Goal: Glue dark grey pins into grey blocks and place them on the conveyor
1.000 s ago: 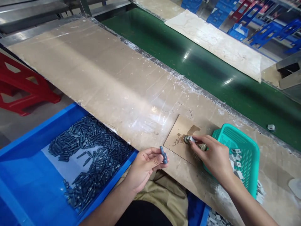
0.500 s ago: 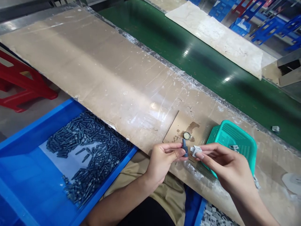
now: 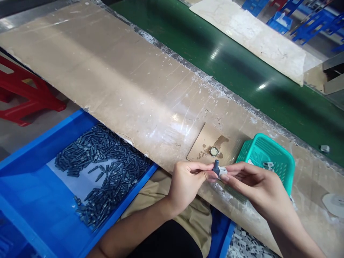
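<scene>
My left hand [image 3: 188, 182] pinches a dark blue-grey plastic piece [image 3: 216, 166] upright between thumb and fingertips. Against its right side sits a light grey block [image 3: 222, 171], gripped by the thumb and fingers of my right hand [image 3: 255, 182]. The two pieces touch, and fingertips hide part of both. Just behind them, a round metal-rimmed cap [image 3: 214, 151] lies on a small brown board [image 3: 200, 143] with wet-looking stains. A green basket [image 3: 288, 161] with a few light grey pieces inside stands behind my right hand.
A blue bin [image 3: 40, 143] at the lower left holds a heap of dark pieces [image 3: 94, 150]. Grey pieces [image 3: 244, 245] fill another bin below the table [image 3: 120, 79]. Beyond the table runs a green belt [image 3: 188, 43] bearing one grey block [image 3: 324, 148]. A red stool [image 3: 34, 93] stands left.
The dark piece and the grey block, apart before, are now pressed together. My hands have come closer to each other. The camera view has shifted slightly.
</scene>
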Demonstrator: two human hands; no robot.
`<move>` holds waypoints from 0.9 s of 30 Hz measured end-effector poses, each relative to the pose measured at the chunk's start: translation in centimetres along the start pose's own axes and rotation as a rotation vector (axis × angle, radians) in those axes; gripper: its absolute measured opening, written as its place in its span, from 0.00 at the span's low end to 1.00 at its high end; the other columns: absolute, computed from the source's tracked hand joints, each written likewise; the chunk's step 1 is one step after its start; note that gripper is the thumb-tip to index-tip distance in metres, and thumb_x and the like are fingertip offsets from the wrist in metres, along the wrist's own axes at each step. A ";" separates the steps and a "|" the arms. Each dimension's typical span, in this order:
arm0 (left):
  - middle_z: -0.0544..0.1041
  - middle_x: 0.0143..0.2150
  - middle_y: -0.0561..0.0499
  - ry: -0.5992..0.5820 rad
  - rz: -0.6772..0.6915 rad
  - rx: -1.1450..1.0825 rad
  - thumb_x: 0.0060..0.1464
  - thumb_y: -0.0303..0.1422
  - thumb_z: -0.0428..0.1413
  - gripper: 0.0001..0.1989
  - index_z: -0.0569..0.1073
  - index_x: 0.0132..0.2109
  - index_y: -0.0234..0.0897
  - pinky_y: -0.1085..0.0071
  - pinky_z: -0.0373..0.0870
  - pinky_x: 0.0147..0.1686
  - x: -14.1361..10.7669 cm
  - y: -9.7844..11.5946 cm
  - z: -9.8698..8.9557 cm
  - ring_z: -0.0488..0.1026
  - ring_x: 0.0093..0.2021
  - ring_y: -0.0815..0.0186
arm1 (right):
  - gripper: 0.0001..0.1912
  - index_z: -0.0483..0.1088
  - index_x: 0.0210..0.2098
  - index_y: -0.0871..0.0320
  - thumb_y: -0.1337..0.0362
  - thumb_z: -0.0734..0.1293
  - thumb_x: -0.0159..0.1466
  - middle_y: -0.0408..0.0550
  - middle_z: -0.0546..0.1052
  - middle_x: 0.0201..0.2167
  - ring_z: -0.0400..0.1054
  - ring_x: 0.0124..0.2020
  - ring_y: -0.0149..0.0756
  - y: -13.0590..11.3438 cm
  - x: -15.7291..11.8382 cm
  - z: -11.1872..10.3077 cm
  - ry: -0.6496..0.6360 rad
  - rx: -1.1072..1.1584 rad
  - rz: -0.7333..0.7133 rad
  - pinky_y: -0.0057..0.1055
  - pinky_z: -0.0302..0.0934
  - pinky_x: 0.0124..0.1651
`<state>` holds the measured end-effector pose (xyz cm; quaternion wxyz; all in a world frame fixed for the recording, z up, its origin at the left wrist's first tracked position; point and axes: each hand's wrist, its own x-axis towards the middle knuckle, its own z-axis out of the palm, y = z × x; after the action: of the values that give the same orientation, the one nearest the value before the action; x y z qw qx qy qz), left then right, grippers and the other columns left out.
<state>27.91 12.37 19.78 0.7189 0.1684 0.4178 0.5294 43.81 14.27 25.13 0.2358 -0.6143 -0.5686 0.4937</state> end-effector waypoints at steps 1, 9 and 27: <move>0.81 0.28 0.48 -0.007 0.006 0.019 0.42 0.33 0.67 0.08 0.81 0.33 0.35 0.65 0.79 0.35 0.0 0.1 0.0 0.78 0.29 0.61 | 0.12 0.78 0.32 0.56 0.58 0.76 0.50 0.51 0.81 0.27 0.77 0.28 0.42 0.1 0.1 -0.1 -0.009 0.026 0.010 0.33 0.74 0.32; 0.81 0.28 0.48 0.003 0.020 0.115 0.46 0.28 0.63 0.05 0.81 0.34 0.36 0.64 0.78 0.37 0.7 0.4 0.3 0.79 0.30 0.60 | 0.13 0.77 0.31 0.56 0.57 0.76 0.49 0.51 0.82 0.28 0.77 0.28 0.43 1.4 0.6 0.5 0.055 0.086 0.007 0.32 0.72 0.29; 0.59 0.67 0.42 0.821 0.228 1.200 0.50 0.39 0.58 0.27 0.68 0.57 0.39 0.44 0.44 0.64 -2.3 2.4 -24.2 0.48 0.67 0.40 | 0.12 0.74 0.37 0.67 0.68 0.64 0.55 0.70 0.77 0.41 0.71 0.44 0.57 4.4 17.5 -16.8 0.957 -0.591 0.089 0.47 0.61 0.45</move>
<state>7.33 6.36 8.05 0.2291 0.3635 0.8512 0.3014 58.19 34.05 22.18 0.2645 -0.8331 -0.4858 -0.0108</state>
